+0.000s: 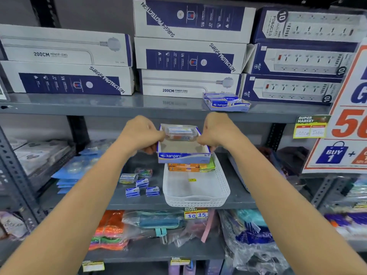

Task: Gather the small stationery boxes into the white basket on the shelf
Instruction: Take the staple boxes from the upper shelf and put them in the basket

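My left hand and my right hand grip the two sides of an open blue-and-white Kangaro carton, lifted above the far end of the white basket. A clear plastic box lies at the carton's back; the rest of the carton looks bare. Orange and green packs lie in the basket's far end. Several small blue-and-white stationery boxes sit on the middle shelf, left of the basket. A clear box of coloured clips stands behind them.
A second Kangaro carton with small boxes sits on the upper shelf's edge, in front of stacked power-strip boxes. Blue packets lie at the left. A promo sign hangs at the right. Bagged goods fill the lower shelf.
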